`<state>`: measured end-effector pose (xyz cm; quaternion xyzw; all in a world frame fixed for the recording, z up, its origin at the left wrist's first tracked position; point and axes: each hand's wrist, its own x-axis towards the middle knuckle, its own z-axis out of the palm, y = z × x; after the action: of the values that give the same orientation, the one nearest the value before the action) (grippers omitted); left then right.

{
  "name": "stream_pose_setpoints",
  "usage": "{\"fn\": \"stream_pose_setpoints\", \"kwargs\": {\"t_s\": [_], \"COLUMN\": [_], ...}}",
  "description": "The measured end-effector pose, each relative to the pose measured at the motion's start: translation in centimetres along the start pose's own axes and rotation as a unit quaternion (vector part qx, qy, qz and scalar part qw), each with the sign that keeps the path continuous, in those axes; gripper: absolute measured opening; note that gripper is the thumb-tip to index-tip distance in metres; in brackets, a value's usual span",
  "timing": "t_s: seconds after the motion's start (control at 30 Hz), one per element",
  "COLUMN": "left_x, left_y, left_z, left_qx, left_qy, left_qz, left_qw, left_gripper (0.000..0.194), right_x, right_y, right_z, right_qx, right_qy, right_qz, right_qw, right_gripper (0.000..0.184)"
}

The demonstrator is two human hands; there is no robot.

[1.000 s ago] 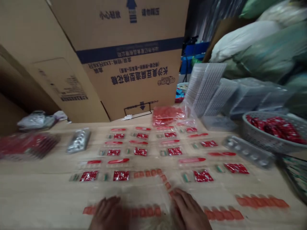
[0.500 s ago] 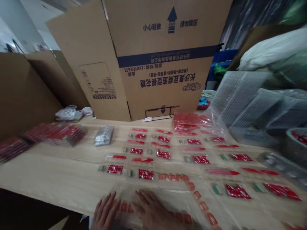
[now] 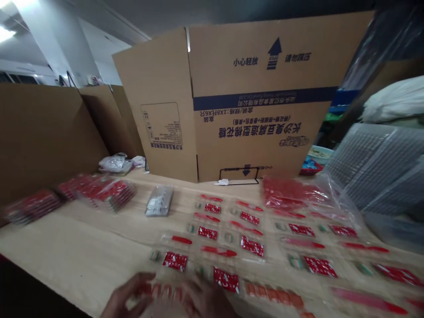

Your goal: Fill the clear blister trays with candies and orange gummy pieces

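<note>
My left hand (image 3: pixel 129 295) is low in the view, fingers curved and thumb apart, at the left end of a row of small orange-red square pieces (image 3: pixel 166 292). Over the right end of that row lies my right hand (image 3: pixel 207 297), fingers bent and smeared by motion. What it may grip is hidden. The pieces appear to sit in a clear plastic tray whose edges are hard to make out. Just beyond are clear trays, each with a red packet (image 3: pixel 175 260), a red plastic utensil (image 3: pixel 218 251) and a small green-and-white item (image 3: pixel 155 255). More orange-red pieces (image 3: pixel 273 295) line up at right.
A large printed cardboard box (image 3: pixel 255 132) stands at the back. Stacked red packs (image 3: pixel 109 190) and clear plastic trays (image 3: pixel 159 201) lie at left. A plastic bag of red items (image 3: pixel 288 192) rests before the box. Tall stacks of clear trays (image 3: pixel 374 163) stand right.
The view has swung left and up, so the table's contents sit lower and further right. My left hand has gone from flat to curved fingers; my right hand stays over the row.
</note>
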<state>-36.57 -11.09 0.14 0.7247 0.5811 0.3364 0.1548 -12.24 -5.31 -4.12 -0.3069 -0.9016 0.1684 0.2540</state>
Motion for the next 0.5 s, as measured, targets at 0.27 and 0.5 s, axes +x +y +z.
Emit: {"fn": "stream_pose_setpoints", "kwargs": {"t_s": [0.27,0.5], "left_x": [11.4,10.2], "left_y": [-4.8,-5.7], "left_z": [0.4,1.8], "left_qx": [-0.033,0.019], "left_qy": [0.024,0.03], "left_qz": [-0.132,-0.131], "left_qw": [0.99,0.991], "left_gripper": [0.038,0.046], "right_x": [7.8,9.3], "right_y": [1.4,1.3], "right_z": [-1.8,-1.1], "right_qx": [0.039,0.015], "right_qy": [-0.053,-0.086], "right_qz": [0.235,0.183], "right_qw": [0.97,0.979], "right_gripper": [0.065,0.041]}}
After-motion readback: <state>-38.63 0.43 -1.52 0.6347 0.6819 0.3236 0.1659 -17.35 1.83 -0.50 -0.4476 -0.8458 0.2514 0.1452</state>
